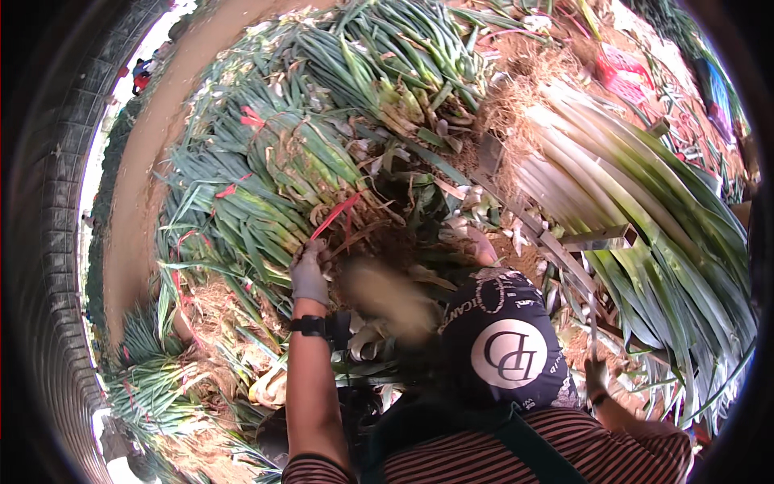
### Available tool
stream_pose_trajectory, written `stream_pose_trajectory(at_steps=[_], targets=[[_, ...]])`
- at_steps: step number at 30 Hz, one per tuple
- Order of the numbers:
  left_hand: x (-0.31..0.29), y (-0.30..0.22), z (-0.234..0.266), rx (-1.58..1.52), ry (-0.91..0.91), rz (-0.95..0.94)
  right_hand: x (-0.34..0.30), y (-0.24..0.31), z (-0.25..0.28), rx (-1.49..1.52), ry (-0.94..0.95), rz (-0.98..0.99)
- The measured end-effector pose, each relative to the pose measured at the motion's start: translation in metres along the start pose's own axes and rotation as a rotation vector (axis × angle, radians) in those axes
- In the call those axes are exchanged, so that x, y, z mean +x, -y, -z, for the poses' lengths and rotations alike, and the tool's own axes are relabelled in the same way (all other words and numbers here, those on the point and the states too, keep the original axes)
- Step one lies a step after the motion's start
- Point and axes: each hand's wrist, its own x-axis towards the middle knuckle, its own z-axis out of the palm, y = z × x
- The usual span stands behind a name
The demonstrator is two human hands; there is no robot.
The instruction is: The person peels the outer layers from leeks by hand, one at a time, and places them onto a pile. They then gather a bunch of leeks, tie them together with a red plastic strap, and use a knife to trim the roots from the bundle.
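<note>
My left hand [310, 273], in a pale glove, is closed on a red tie [337, 214] beside a bundle of green onions [310, 153]. The root ends of that bundle are muddy. At the lower right my right hand [597, 376] is closed on a thin pale upright strip [593, 327], whose kind I cannot make out. To its upper right, long leeks [597, 161] with white stalks and shaggy roots lie across a metal frame [556, 242]. Between my arms are a blurred tan shape [389, 300] and dark rounded fabric [492, 323] with white print.
More green onions [395, 48] are heaped at the top, and loose ones [161, 395] lie at the lower left. A pink-red bag or netting [625, 77] sits at the upper right. Along the left run a dirt path [137, 194] and a ribbed dark wall [60, 242].
</note>
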Motion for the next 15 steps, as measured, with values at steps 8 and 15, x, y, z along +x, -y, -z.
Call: stream_pose_trajectory(at_steps=[8,15], targets=[[0.023,0.012,-0.045,-0.166,0.279,-0.210,-0.088,-0.027,0.071,-0.417,0.109,0.122],[0.038,0.022,-0.053,-0.724,0.206,0.108,-0.004,0.042,0.068,-0.516,-0.346,1.338]])
